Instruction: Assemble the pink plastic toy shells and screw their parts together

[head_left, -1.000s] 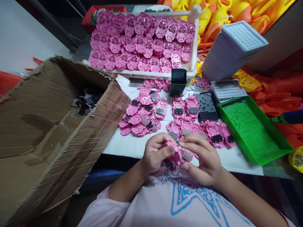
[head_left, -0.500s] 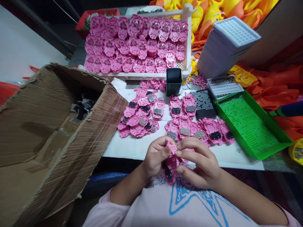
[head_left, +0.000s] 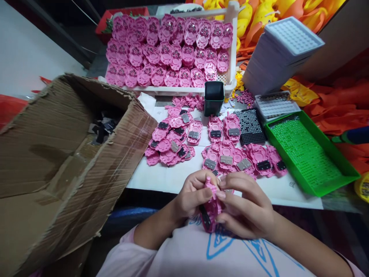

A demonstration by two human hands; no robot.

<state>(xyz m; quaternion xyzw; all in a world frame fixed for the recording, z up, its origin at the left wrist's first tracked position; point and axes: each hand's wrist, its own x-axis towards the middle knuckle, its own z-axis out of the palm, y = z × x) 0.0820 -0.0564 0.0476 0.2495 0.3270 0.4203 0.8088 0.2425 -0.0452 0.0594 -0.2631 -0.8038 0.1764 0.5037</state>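
Close to my chest, both hands grip a pink plastic toy casing [head_left: 212, 213] with a dark rectangular patch on its lower side. My left hand [head_left: 193, 196] pinches its upper end between thumb and fingers. My right hand [head_left: 248, 204] closes on it from the other side, fingertips at the top and thumb lower down. What lies between the fingertips is partly hidden. Just beyond my hands, more pink casings [head_left: 226, 158] with grey or black plates lie on the white work surface. A heap of similar casings [head_left: 170, 144] is to their left.
A white crate [head_left: 161, 91] of pink parts stands at the back, with a dark cup [head_left: 213, 99] before it. On the right are a green tray [head_left: 317, 188], a black grid tray [head_left: 250, 127] and stacked white trays [head_left: 276, 61]. An open cardboard box [head_left: 115, 173] fills the left.
The held casing has come slightly lower and turned a little, with both hands still on it. The view has shifted slightly; the other things keep their places.
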